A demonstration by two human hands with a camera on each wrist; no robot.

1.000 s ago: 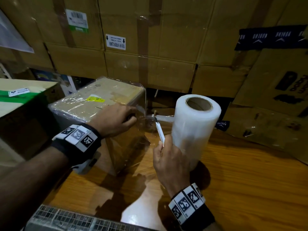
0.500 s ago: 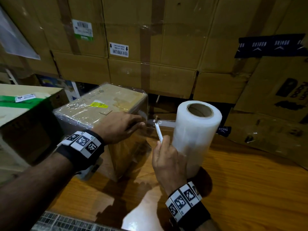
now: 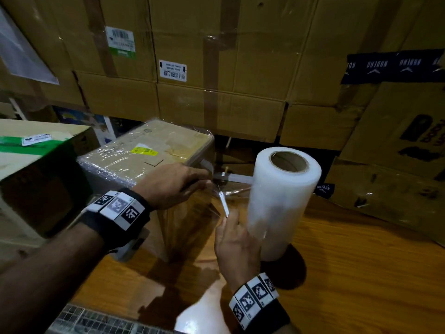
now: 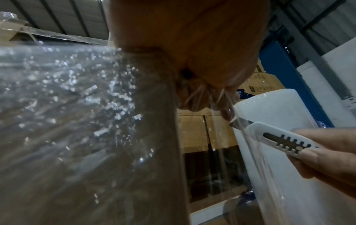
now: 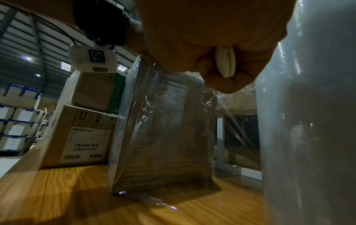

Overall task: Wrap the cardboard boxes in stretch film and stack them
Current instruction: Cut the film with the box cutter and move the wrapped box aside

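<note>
Here the right hand is curled round a white utility knife, thumb on the ribbed slider, with the short blade pushed into the stretch film that spans from the wrapped box to the film roll. The left hand pinches a gathered bunch of that same film at the box's upper right corner, fingertips closed on it and sitting just beside the blade tip. That closeness is the main hazard: if the film gives suddenly, I judge the knife could jump toward those fingers. A second risk is the film itself; bunched and slack film tends to drag and stretch rather than part, so a weak pinch may let the tail slip and loosen the last layer on the box. Pulling harder could also tip the roll, which stands upright on the wooden table close beside the right hand with nothing bracing it. The wrapped box stands on the table left of the roll, film covering its top and sides, and a stray blade stroke toward it would slit the wrap already laid. Plain cardboard boxes sit stacked just beyond it on the left, a wall of big cartons behind, so stacking is still to come, by my reading
</note>
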